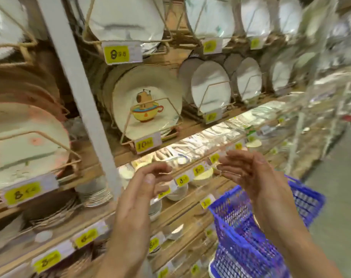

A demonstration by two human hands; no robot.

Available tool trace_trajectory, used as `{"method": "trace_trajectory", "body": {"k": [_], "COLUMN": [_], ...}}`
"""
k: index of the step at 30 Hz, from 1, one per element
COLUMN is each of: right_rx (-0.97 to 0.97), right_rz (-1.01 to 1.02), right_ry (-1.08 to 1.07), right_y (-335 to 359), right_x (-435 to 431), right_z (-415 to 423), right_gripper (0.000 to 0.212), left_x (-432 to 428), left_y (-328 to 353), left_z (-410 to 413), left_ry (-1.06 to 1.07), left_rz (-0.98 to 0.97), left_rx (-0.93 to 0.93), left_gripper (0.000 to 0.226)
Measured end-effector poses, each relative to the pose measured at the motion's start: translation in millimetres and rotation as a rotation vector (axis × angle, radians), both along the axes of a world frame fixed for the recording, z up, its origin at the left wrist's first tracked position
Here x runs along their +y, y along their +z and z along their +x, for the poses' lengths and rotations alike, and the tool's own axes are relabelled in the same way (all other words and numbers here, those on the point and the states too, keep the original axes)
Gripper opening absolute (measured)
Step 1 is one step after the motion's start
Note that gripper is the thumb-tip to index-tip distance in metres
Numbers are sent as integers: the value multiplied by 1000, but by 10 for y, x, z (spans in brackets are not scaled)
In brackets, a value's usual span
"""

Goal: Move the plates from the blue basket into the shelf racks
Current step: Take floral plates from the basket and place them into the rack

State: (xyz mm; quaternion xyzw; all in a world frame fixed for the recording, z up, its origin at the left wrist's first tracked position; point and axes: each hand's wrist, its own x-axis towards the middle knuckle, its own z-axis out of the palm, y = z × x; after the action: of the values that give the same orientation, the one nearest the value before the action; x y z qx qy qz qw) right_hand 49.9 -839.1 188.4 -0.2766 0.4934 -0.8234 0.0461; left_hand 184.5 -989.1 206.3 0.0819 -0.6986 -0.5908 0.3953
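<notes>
A cream plate with a cartoon animal in a yellow cup (148, 103) stands upright in a wire rack (170, 109) on the middle shelf. Both my hands hover below that shelf and hold nothing. My left hand (144, 183) has loosely curled fingers. My right hand (246, 171) faces it, palm inward, fingers relaxed. The blue basket (240, 237) sits low at the right, partly behind my right forearm. Its contents are blurred and I cannot make out plates in it.
White plates (210, 89) stand in further racks (216, 97) along the same shelf and the one above. Pinkish plates (24, 137) fill a rack at left. A grey upright post (78, 81) divides the shelving. Lower shelves hold bowls and stacked plates. The aisle floor (335, 197) runs at right.
</notes>
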Motion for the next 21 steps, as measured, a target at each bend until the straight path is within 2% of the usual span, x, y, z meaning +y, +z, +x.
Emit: {"method": "trace_trajectory", "body": {"k": [2,4,6,10,15,21], "right_rx": [-178,-308,-389,-514,-644,-712], "right_rz": [9,28,58,134,223,337], "right_ry": [-113,-224,-328,-483,-586,-661], "right_y": [-185,-356,-552,-899,-1020,-1215], "right_x": [563,1125,1643,2438,3078,3558], "right_z": [-259,-441,-539,-581,-703,-1017], "right_gripper": [42,42,41,34,30,34], "left_x": [390,786,1189,1915,2540,2907], "left_y": [-160,-323,-515,-913,-1211,-1386], "left_z": [-351,-724,-1031,-1451,-1972,-2517], "left_ry": [-130,-265,-369,-526,-632,-642], "left_rz": [165,314,397,465,590,544], "left_rx": [-75,-185,-273,-386,-546,-679], "left_gripper": [18,32,37,34,32,28]}}
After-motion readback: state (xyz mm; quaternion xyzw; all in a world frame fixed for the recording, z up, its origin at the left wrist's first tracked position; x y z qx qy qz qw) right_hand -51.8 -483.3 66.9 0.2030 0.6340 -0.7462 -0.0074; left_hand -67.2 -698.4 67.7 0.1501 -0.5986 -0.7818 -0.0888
